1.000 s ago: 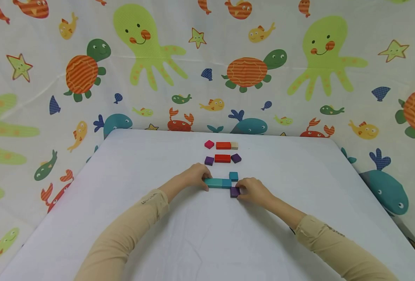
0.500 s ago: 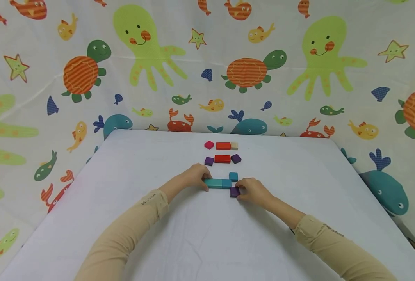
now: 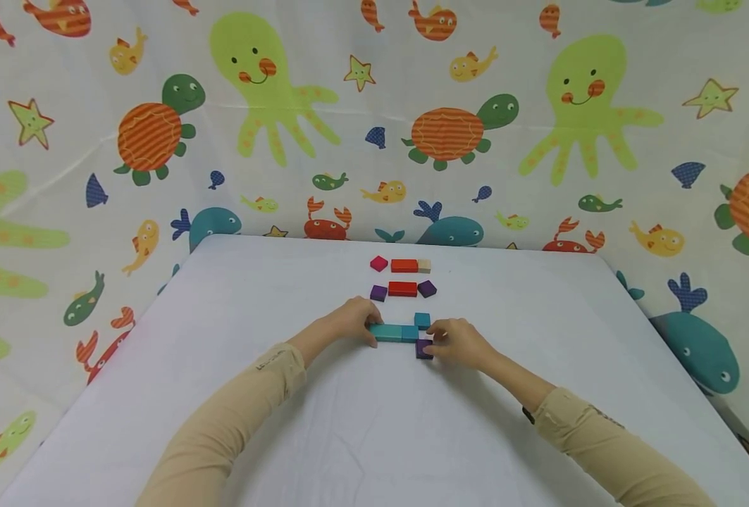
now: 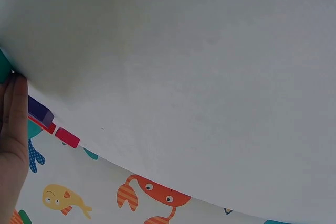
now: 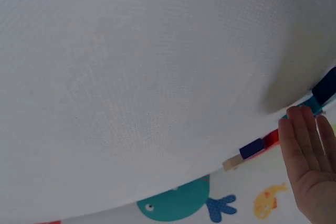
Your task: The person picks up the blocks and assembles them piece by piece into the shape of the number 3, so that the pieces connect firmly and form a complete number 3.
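Note:
My left hand (image 3: 353, 320) grips the left end of a long teal block (image 3: 387, 333), thumb on the near side and fingers on the far side. A blue block (image 3: 410, 334) adjoins the teal block's right end. Behind its right corner lies another blue block (image 3: 421, 320), and in front a purple block (image 3: 423, 348). My right hand (image 3: 461, 343) is at the purple block's right side, thumb overlapping it and fingers apart from the thumb. In the right wrist view, the right fingers (image 5: 299, 135) look fairly straight, and the dark purple block (image 5: 325, 86) shows beyond them.
Farther back, a red block (image 3: 402, 289) lies between two purple blocks, left (image 3: 378, 293) and right (image 3: 427, 289). Behind that row are a pink block (image 3: 379, 263), a red block (image 3: 404, 265) and a beige block (image 3: 424, 266). A patterned curtain (image 3: 349, 155) hangs behind the white table (image 3: 323, 436).
The right thumb has shifted over the purple block's right side, and the fingers have spread from it slightly. The left hand and the blocks stay in place; the head view tilts a little.

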A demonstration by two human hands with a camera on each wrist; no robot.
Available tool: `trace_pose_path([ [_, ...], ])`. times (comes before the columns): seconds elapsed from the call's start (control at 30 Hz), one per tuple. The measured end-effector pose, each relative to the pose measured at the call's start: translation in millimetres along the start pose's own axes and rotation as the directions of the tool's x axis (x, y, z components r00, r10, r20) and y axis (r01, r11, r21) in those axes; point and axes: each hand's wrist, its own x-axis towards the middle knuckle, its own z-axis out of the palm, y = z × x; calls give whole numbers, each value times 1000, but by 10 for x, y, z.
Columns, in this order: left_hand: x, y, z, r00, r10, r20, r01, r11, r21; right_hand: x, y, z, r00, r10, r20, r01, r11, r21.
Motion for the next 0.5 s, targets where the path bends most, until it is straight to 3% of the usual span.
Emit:
trace_pose_path([
  [0.27, -4, 4, 20, 1000, -2, -15, 2, 1000, 8, 108, 6, -68, 991, 36, -126, -33, 999, 22],
  [0.5, -8, 2, 18, 1000, 7, -17, -7, 1000, 13, 266, 110, -108, 982, 64, -176, -64, 998, 10],
])
